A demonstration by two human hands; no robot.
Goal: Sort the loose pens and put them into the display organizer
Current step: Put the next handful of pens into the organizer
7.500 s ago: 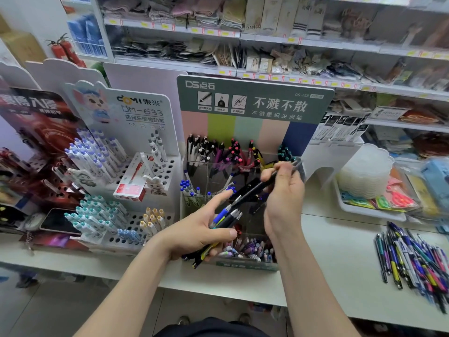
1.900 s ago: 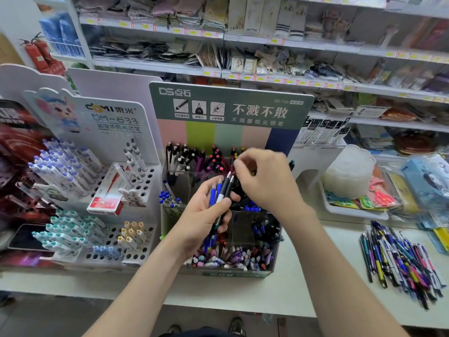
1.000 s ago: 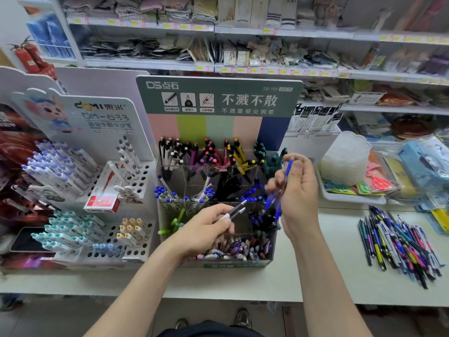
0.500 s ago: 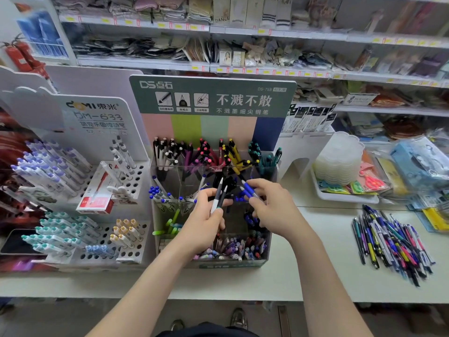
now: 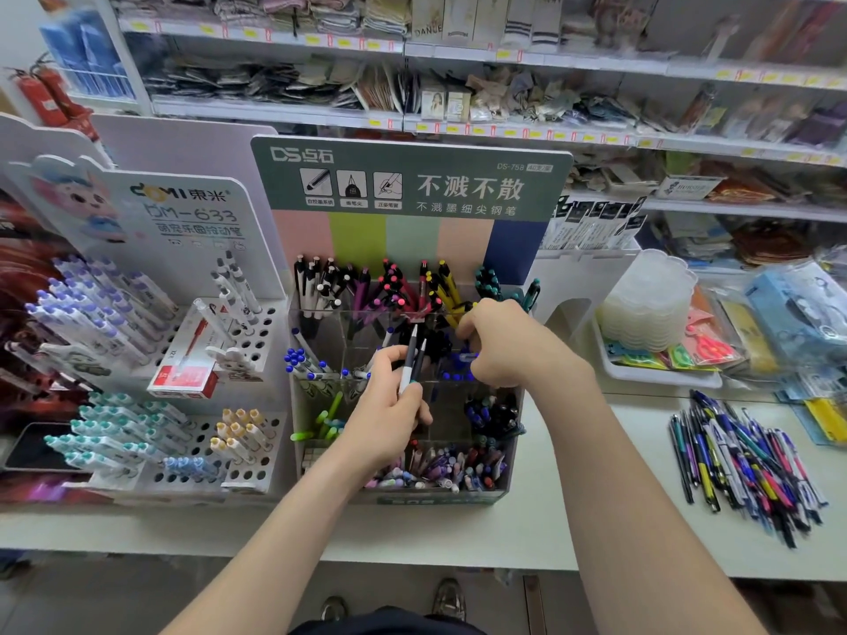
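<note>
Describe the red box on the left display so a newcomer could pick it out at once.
Find the green-headed pen organizer in the centre, then the white hole-punched rack to its left. The red box lies tilted across that rack's middle; it alone is a carton among capped pens.

A single camera sits on the person's head, facing forward and tilted down. It is close to the display organizer (image 5: 435, 497) on the bench (image 5: 527, 529). Stocked shelves (image 5: 275, 110) rise behind, and shoes (image 5: 451, 598) show at the bottom edge.
</note>
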